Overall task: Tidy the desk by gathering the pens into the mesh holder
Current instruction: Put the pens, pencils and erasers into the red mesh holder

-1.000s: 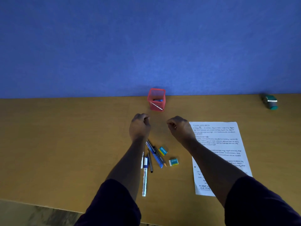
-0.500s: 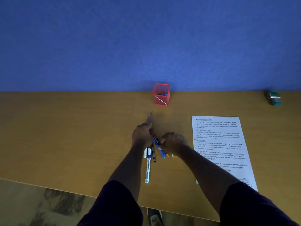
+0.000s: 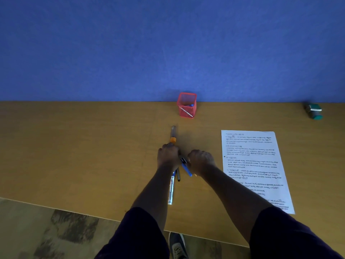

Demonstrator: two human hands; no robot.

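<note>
Both hands [image 3: 169,157] [image 3: 200,161] stay on four loose pens [image 3: 185,167]; one holder [image 3: 186,105].

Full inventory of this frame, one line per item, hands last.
mesh holder: 1, red, back edge of desk by the wall, a few items inside
pens: several, count unclear, blue, white, black, in a bunch between the hands
orange-banded pen: 1, grey and orange, sticks out beyond left hand
paper: 1, white, printed, right of the hands
green object: 1, green, far right of desk, kind unclear
desk: 1, tan wood
wall: blue, behind desk
shoe: 1, dark, on floor below desk edge
left hand: closed on pens
right hand: closed on pens
</note>
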